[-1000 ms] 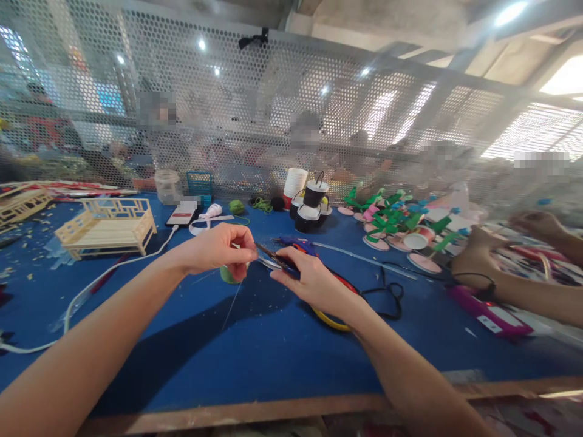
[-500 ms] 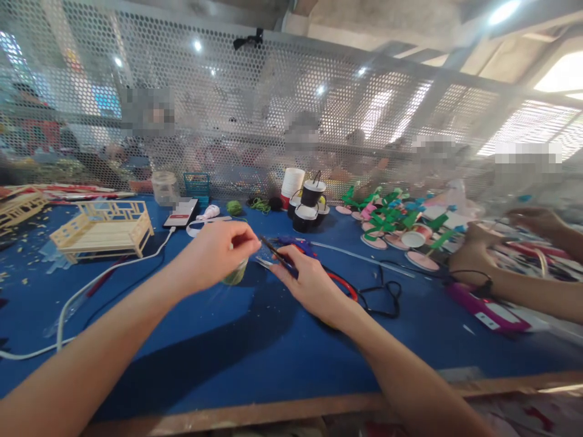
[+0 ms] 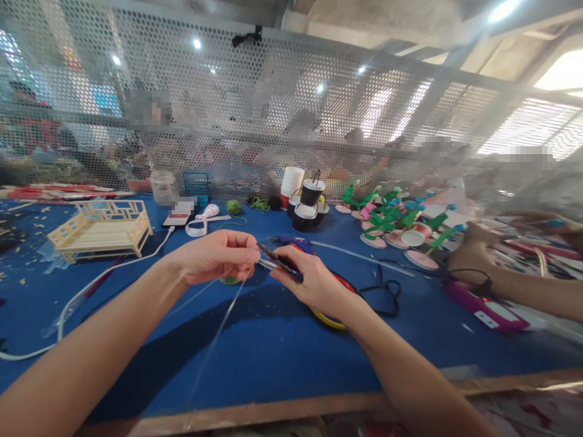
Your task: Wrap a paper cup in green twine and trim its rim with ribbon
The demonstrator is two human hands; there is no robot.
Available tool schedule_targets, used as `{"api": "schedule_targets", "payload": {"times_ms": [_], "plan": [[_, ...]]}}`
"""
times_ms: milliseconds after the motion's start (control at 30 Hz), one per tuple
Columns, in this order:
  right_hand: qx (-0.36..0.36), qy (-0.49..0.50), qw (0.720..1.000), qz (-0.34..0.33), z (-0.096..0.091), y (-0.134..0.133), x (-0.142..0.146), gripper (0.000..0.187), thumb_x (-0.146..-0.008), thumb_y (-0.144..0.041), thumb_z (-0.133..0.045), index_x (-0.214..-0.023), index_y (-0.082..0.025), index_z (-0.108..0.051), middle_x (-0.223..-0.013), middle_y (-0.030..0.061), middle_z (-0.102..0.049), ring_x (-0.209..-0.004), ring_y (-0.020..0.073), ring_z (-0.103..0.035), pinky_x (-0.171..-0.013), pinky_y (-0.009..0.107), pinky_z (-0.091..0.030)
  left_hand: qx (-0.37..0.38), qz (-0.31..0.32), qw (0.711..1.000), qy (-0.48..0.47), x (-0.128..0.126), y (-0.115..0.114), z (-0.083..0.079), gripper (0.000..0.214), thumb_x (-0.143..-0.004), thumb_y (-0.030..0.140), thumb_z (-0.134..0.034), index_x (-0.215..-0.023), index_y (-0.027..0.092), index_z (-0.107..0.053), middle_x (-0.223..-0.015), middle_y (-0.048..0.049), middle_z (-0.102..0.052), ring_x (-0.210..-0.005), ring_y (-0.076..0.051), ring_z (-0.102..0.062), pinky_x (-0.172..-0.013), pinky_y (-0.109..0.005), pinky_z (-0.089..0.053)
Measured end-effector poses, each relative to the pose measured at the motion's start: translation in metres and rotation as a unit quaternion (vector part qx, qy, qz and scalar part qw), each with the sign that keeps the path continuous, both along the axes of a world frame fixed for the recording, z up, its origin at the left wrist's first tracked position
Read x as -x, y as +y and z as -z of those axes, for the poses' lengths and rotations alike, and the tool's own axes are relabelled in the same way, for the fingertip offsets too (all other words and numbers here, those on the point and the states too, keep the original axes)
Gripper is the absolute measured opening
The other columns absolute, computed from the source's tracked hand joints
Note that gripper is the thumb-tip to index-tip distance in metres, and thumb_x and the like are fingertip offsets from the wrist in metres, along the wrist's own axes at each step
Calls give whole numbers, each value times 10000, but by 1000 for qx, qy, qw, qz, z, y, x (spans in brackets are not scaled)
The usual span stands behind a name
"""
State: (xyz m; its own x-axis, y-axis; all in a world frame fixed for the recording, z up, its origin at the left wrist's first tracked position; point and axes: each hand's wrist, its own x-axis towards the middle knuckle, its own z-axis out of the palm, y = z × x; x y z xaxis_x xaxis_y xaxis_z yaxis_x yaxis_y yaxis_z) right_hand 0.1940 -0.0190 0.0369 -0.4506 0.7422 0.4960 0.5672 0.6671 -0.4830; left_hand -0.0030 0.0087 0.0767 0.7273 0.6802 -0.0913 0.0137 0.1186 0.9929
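Note:
My left hand (image 3: pixel 223 255) is pinched on thin, pale strands (image 3: pixel 232 303) that trail down toward the table. Part of a small green bundle (image 3: pixel 230 280) shows just below its fingers. My right hand (image 3: pixel 310 273) grips scissors (image 3: pixel 285 266), their blades parted and the tips right at my left fingertips. Red and yellow loops beside the right hand look like the scissors' handles. Behind that hand lies a blue glue gun (image 3: pixel 291 241), partly hidden, with a clear glue stick (image 3: pixel 359 254) beyond it.
A small wooden bed frame (image 3: pixel 102 230) and a white cable (image 3: pixel 104 274) are at left. Black-and-white little buckets (image 3: pixel 306 216) and green-stemmed craft flowers (image 3: pixel 387 215) stand at the back. Another person's arm (image 3: pixel 519 288) reaches in at right, over a purple device (image 3: pixel 487 306).
My left hand has turned and moved slightly lower, now covering most of the green bundle. Strands now hang visibly from it. The scissors' blades stay parted. The other person's hand at right has shifted.

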Motion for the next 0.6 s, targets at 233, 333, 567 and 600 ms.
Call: {"api": "schedule_targets", "payload": {"times_ms": [233,333,567,600], "plan": [[27,-58,991,122,9,5,6,102,-808,-234,-522,-868,-152,-532,-842,100,-643,-760,210,-602,-659,297,-434,-391,-252,837,289,-16,-8,2,124,-664,186,-577,-577,159,-492,-518,41,-492,-489,-90,-417,-490,-227,-290],[43,-39,990,125,8,3,7,106,-819,-248,-508,-865,-155,-531,-833,91,-641,-757,204,-599,-660,292,-431,-441,-286,788,320,-18,-13,-3,120,-684,188,-567,-585,160,-506,-514,39,-496,-495,-96,-422,-504,-235,-296],[71,59,996,10,-2,-5,3,109,-836,-275,-476,-845,-174,-516,-758,13,-608,-672,127,-546,-624,229,-417,-82,-37,995,44,-1,-6,-10,240,-763,398,-546,-734,162,-517,-680,-1,-596,-647,-115,-553,-620,-247,-403],[71,57,996,6,-3,-5,3,107,-835,-273,-477,-840,-175,-517,-751,10,-602,-665,124,-539,-619,226,-414,-51,-20,998,31,0,-5,-9,251,-742,402,-576,-726,159,-514,-650,9,-579,-616,-106,-540,-605,-241,-399]]}}
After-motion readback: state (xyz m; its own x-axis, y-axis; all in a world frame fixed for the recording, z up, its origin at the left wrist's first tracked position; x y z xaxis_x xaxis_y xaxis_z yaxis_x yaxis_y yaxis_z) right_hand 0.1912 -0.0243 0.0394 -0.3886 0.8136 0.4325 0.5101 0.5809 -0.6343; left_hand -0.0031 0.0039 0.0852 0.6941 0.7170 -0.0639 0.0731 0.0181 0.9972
